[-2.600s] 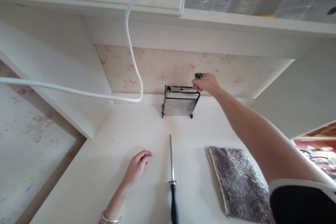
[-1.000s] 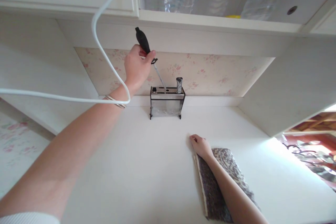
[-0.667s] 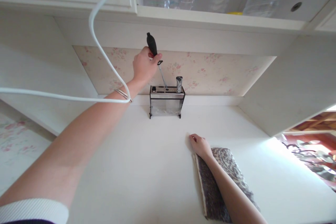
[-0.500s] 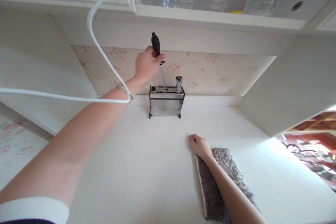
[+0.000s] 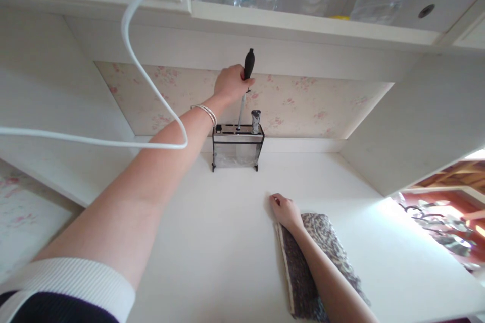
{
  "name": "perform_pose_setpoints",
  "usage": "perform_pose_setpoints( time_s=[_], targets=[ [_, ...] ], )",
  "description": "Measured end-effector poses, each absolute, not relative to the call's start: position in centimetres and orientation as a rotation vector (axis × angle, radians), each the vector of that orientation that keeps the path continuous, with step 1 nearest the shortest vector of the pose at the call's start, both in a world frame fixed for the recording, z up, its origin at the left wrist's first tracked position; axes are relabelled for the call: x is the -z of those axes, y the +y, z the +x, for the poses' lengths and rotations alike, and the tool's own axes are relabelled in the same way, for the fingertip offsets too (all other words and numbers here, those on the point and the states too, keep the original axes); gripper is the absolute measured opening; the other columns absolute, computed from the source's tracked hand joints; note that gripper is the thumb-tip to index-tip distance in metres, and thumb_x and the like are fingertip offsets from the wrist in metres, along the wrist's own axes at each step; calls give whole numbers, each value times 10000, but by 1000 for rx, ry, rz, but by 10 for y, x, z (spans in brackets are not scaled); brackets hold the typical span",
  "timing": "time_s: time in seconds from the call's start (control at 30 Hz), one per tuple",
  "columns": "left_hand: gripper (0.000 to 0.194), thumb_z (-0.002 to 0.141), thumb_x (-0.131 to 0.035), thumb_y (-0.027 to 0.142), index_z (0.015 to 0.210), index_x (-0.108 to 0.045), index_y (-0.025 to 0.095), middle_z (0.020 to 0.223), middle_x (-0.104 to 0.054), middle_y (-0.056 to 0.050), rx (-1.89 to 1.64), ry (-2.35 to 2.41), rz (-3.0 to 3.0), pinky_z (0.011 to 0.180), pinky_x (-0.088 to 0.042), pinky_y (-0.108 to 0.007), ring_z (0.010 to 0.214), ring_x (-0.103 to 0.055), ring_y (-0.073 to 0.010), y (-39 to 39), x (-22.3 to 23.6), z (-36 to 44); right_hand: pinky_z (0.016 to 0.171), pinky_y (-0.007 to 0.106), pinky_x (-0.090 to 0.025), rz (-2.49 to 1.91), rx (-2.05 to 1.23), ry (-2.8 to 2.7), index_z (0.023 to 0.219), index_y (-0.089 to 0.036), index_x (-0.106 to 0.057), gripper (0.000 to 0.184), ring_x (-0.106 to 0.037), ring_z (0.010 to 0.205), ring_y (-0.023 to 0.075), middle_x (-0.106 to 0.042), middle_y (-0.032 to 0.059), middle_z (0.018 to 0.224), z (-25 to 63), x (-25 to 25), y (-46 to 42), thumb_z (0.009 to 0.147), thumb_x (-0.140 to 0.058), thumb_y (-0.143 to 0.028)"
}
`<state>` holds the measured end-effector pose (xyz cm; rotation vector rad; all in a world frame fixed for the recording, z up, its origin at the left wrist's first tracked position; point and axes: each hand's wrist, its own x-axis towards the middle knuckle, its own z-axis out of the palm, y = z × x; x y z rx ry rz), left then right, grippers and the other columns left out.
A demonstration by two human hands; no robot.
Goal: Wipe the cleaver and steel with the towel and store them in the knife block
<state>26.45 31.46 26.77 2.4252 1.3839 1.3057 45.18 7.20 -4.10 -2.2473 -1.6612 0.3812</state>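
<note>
Cloth (image 5: 326,234), mottled grey and brown and folded flat, lies beneath your right forearm on the white tabletop (image 5: 212,237). Your right hand (image 5: 285,211) sits at its far left corner, fingers curled loosely in. Farther back stands a clear-sided, black-framed holder (image 5: 227,154) with a speckled grey handle (image 5: 256,122) upright at its right. Your left hand (image 5: 232,82) grips a black-handled slim metal rod (image 5: 242,107), its lower end in the holder's top, before pink-flowered wallpaper (image 5: 299,106).
</note>
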Motion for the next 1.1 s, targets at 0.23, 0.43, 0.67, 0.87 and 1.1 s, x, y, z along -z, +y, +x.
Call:
perform_pose_setpoints(
  time_s=[0.23, 0.43, 0.67, 0.87, 1.1],
  targets=[
    [296, 730, -646, 508, 766, -662, 215, 788, -700, -61, -1090, 1492, 2426, 702, -471, -342, 787, -646, -251, 318, -190, 252, 666, 264, -385, -2255, -418, -1638, 1009, -280, -661, 337, -666, 827, 210, -726, 33, 849, 452, 39, 72, 937, -371, -436],
    [298, 763, -628, 490, 810, -660, 198, 825, -706, -86, -1009, 1449, 2410, 705, -463, -351, 776, -643, -253, 312, -148, 245, 675, 269, -387, -2232, -451, -1602, 989, -272, -671, 330, -662, 834, 216, -723, 41, 841, 451, 37, 73, 931, -387, -429],
    [359, 783, -619, 497, 956, -641, 184, 991, -686, -97, -1075, 1352, 2388, 854, -445, -344, 972, -600, -245, 305, -141, 240, 691, 287, -396, -2139, -542, -1488, 926, -263, -688, 275, -645, 794, 217, -707, 44, 795, 450, 39, 71, 875, -468, -420],
    [367, 876, -470, 465, 1071, -593, 179, 1194, -607, -115, -1349, 1430, 1787, 1011, -385, -359, 1121, -539, -224, 292, -112, 189, 651, 284, -471, -1925, -714, -1239, 969, -196, -639, 357, -635, 722, 190, -686, 55, 805, 452, 20, 101, 865, -407, -446],
    [555, 915, -291, 579, 1301, -497, 239, 1424, -484, -85, -1117, 1392, 1544, 965, -441, -383, 1296, -449, -249, 267, -60, 156, 924, 333, -457, -1623, -777, -1050, 1333, -319, -392, 602, -501, 1202, 207, -444, 59, 1416, 431, -54, 178, 806, -488, -593]
  ],
)
